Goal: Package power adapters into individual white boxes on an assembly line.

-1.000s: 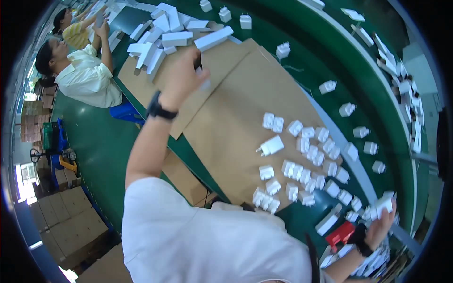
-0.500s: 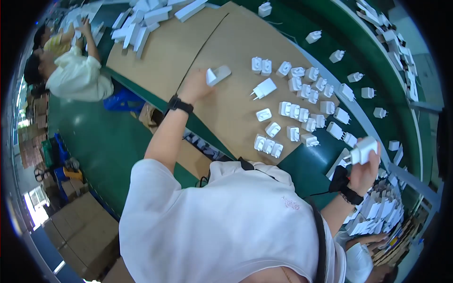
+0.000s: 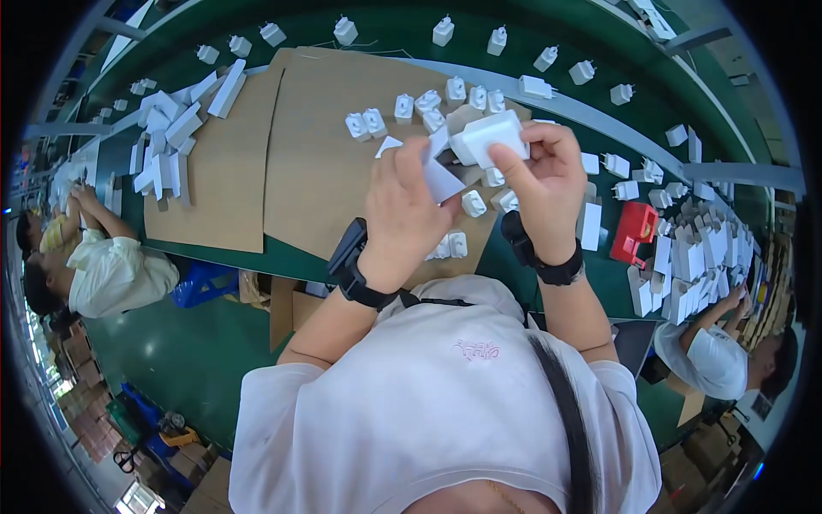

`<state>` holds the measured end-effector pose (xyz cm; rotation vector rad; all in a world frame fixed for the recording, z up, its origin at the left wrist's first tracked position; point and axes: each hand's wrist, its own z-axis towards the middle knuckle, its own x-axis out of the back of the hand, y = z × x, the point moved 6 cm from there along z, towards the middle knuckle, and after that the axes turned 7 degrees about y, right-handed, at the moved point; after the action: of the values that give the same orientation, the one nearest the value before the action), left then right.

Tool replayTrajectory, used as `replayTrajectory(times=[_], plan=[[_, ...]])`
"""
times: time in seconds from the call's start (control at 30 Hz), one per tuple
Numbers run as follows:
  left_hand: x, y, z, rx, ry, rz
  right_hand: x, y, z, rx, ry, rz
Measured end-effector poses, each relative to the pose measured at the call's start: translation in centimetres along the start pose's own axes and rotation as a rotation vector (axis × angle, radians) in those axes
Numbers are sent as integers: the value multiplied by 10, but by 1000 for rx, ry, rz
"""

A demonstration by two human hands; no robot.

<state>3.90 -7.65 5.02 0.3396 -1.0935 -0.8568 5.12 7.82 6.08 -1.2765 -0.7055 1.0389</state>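
My left hand [image 3: 409, 214] is raised in front of my chest and grips a small white flat carton [image 3: 441, 176] by its flap. My right hand [image 3: 548, 184] holds a white plug adapter [image 3: 488, 137] right beside the carton's open end. Both hands are close together above the brown cardboard sheet [image 3: 317, 154] on the green bench. Several loose white adapters [image 3: 402, 107] lie on the cardboard just beyond my hands. A black watch is on each wrist.
A heap of white cartons [image 3: 167, 137] lies at the far left of the bench. Folded white boxes [image 3: 693, 257] and a red tool [image 3: 634, 231] stand to the right. A person in white [image 3: 111, 270] sits at the left, another person [image 3: 715, 355] at the right.
My left hand came back from the left with the carton and my right hand rose from the lower right with an adapter. The two now meet in front of me.
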Motion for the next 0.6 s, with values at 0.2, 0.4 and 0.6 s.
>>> replayTrajectory(times=[0.2, 0.4, 0.6], plan=[[-11, 13, -2, -150, 19, -57, 17, -8, -8, 67, -13, -266], [-21, 31, 3, -206, 74, -91, 35, -16, -10, 373, -112, -542], [-67, 37, 6, 199, -216, -414, 60, 27, 7, -320, -168, 97]])
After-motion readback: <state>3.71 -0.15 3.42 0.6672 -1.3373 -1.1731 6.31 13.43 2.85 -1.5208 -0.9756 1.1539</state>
